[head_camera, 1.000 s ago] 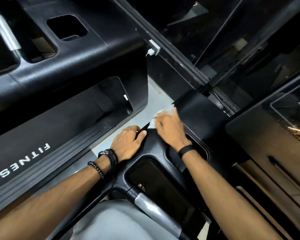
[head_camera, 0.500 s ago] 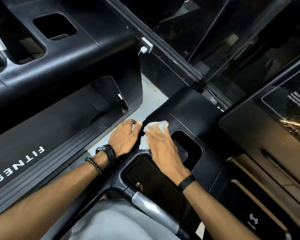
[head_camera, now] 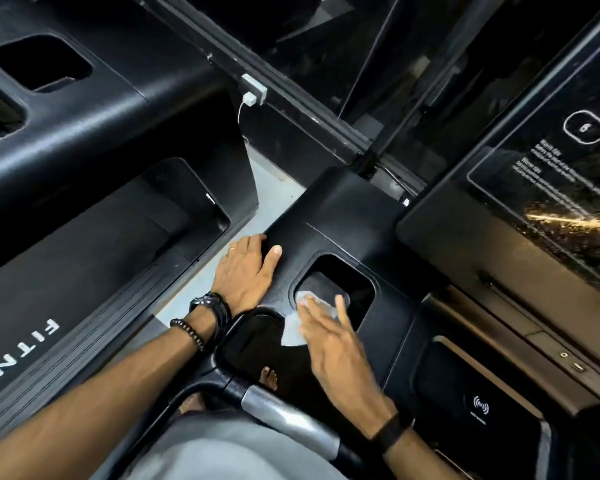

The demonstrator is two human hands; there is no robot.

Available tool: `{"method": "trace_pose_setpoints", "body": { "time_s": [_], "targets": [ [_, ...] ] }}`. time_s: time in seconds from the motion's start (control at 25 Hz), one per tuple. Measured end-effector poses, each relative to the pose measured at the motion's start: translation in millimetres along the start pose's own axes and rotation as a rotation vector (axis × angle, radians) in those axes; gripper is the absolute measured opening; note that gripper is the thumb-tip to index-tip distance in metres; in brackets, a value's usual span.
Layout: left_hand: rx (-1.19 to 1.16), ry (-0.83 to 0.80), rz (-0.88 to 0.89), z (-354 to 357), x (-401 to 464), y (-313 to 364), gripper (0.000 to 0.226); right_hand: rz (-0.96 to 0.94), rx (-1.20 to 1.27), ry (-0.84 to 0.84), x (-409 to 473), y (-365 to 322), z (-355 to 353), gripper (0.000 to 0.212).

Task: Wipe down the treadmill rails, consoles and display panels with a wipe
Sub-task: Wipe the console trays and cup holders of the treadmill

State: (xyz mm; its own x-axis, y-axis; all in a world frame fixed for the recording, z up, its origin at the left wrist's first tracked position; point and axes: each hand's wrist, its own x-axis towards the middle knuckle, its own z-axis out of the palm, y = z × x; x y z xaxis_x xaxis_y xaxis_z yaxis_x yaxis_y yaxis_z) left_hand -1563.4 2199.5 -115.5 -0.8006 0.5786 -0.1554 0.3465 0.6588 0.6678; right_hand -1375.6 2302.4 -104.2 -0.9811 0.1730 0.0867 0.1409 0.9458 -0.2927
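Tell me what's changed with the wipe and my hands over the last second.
The right hand drew the wipe back toward you across the black console, from its far edge to the near rim of the rectangular pocket, fingers flat on it throughout. The left hand stayed resting on the console's left edge. Nothing was picked up or released.
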Motion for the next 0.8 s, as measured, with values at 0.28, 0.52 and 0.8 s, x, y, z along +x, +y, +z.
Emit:
{"method": "trace_pose_setpoints", "body": {
  "time_s": [0.28, 0.52, 0.8],
  "targets": [
    [0.092, -0.004, 0.023, 3.0, -4.4, 1.0, 0.059, 0.024, 0.009, 0.044, -20.1, -17.3, 0.7, 0.042],
    [0.139, -0.022, 0.052, 2.5, -5.3, 1.1, 0.067, 0.282, 0.020, 0.144, -25.0, -13.4, -26.2, 0.020],
    [0.174, -0.011, 0.053, 2.9, -6.5, -1.8, 0.089, 0.292, 0.220, 0.120, -31.4, -20.4, -39.1, 0.036]
  ]
}}
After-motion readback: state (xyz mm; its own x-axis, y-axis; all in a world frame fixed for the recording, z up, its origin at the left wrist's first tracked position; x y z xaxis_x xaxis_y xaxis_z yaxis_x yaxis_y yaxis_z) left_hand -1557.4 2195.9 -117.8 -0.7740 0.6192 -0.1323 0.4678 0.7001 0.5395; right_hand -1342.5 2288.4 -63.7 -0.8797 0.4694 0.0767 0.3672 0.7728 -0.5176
